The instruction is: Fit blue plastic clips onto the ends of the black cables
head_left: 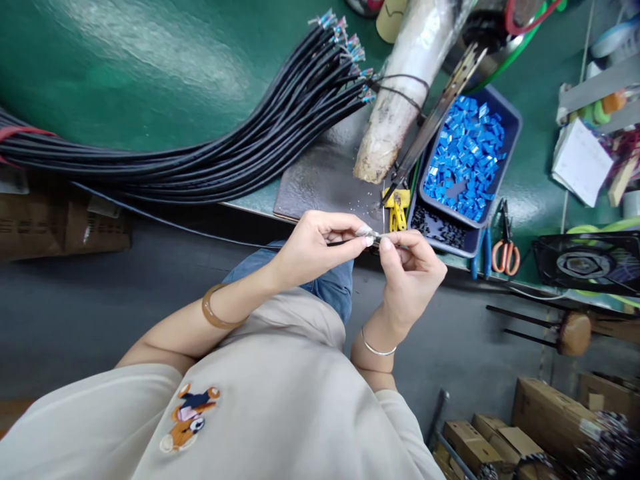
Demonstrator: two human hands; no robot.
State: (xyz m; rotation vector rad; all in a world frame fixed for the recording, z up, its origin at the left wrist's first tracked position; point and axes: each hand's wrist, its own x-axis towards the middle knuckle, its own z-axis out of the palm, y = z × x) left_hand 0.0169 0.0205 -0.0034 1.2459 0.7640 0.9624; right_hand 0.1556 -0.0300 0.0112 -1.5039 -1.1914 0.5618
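Note:
A single dark cable (200, 233) runs from the left along the table's front edge to my left hand (317, 248), which pinches it close to its end between thumb and fingers. My right hand (411, 265) meets it there, thumb and forefinger closed on the cable's tip. The fingertips of both hands almost touch, so the small parts between them are mostly hidden. Just beyond my hands lies a dark work mat (325, 180), with a yellow tool (397, 210) at its right. A thick bundle of black cables (215, 167) with stripped, coloured wire ends rests on the table.
A grey bin (513, 127) holds many blue pieces; a lower bin (467, 248) holds small black parts. Orange-handled scissors (506, 257) lie at the right, near a black fan (587, 263). A wrapped white roll (400, 100) leans over the mat. Cardboard boxes (550, 407) stand on the floor.

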